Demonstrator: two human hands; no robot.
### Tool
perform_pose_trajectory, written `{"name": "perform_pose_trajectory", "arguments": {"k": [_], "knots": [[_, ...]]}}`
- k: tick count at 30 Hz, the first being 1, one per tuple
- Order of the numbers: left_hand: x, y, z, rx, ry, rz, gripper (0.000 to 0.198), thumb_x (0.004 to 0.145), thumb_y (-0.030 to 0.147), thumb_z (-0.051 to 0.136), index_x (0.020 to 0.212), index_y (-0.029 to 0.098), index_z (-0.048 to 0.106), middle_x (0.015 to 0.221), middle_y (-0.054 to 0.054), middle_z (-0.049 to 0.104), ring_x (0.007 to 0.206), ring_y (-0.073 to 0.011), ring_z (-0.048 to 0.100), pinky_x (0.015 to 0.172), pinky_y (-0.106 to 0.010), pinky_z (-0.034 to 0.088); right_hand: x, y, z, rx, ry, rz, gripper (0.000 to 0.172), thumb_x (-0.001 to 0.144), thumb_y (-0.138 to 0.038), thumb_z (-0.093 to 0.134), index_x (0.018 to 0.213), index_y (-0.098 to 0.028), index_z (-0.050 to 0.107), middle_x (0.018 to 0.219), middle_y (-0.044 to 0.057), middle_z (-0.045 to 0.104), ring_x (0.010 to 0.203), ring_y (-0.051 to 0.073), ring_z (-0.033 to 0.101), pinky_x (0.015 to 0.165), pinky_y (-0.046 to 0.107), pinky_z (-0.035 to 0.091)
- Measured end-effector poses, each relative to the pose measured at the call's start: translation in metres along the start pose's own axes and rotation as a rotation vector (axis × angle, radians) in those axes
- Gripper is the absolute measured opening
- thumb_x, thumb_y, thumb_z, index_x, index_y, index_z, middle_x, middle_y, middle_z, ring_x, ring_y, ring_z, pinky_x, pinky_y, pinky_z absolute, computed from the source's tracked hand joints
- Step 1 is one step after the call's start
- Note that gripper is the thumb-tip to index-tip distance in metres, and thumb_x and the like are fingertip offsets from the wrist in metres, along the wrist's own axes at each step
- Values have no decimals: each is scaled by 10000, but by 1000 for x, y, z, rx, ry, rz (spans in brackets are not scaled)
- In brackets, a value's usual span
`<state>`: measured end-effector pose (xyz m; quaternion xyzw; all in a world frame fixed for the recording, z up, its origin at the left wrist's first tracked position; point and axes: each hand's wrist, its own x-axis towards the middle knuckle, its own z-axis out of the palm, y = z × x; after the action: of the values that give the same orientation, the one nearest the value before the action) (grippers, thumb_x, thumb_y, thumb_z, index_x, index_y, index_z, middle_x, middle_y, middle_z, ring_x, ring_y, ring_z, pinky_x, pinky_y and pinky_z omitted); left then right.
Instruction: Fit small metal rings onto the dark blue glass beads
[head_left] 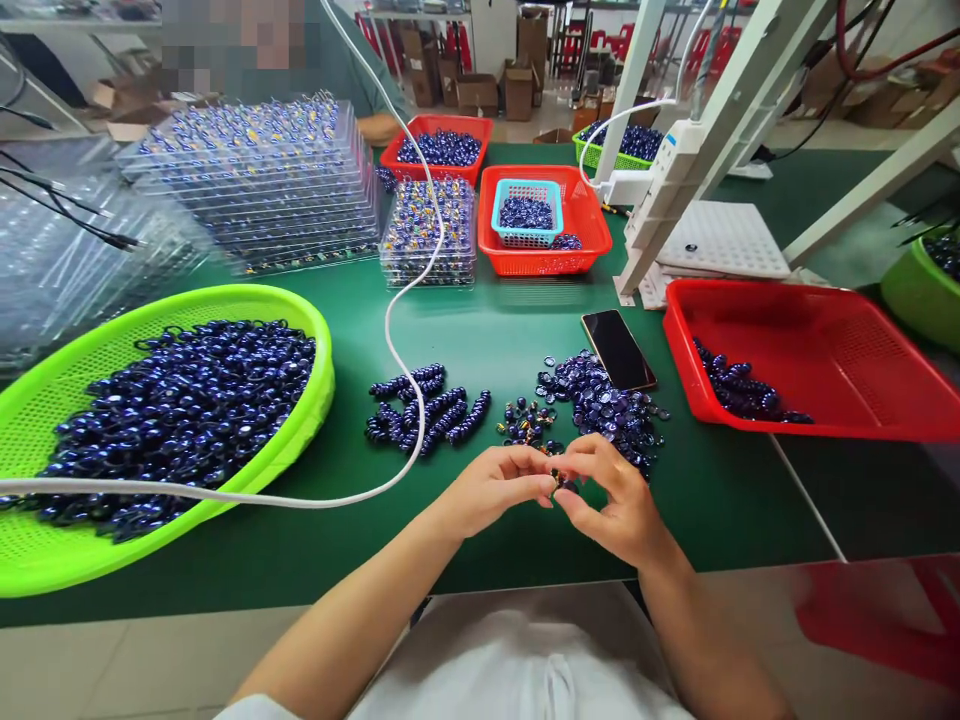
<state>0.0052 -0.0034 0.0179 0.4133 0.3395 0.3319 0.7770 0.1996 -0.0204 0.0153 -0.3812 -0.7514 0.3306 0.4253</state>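
My left hand (499,488) and my right hand (611,495) meet above the green table's near part. Their fingertips pinch a small dark piece with a gold glint (556,480), partly hidden by the fingers. Just beyond them is a small pile of dark blue and gold pieces (527,422). Loose dark blue round caps (615,410) spread behind my right hand, touching a black phone (619,348). Stacked rows of shiny dark blue pieces (427,405) lie to the left, beyond my left hand.
A green basket (326,370) of dark blue pieces stands left, crossed by a white cable (390,330). At right is a red tray (840,350). Behind are clear stacked trays (285,220), a red basket (592,235) holding a blue one, and a person (352,60).
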Motion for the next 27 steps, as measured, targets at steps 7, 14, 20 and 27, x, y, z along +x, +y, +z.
{"name": "perform_pose_trajectory", "arguments": {"k": [7,14,20,27], "knots": [[1,-1,-6,-68,40,-30,217,742,269,787,910,134,761,806,-35,715,698,-115,632,712,-252,519,1,6,5,-50,63,-131,436,869,-66,632,1230,-310,625,1022,48,638,902,167,651,753,307,571],[1,-3,-3,56,149,42,179,771,275,760,876,132,779,803,-41,714,679,-113,612,709,-247,500,0,7,9,-139,135,-108,367,831,-53,645,1125,-270,617,1032,56,674,964,202,661,821,374,568],[3,-9,-6,33,134,7,169,776,285,755,839,129,777,763,-39,712,663,-113,611,694,-243,506,-1,10,11,-326,138,-220,355,827,-57,670,1109,-266,619,995,69,687,920,214,666,783,401,553],[1,-5,0,101,123,37,169,783,297,736,786,130,765,735,-31,680,655,-114,594,679,-244,503,0,4,11,-198,148,-150,256,847,-73,629,1027,-254,631,955,48,707,901,194,680,783,364,561]]}}
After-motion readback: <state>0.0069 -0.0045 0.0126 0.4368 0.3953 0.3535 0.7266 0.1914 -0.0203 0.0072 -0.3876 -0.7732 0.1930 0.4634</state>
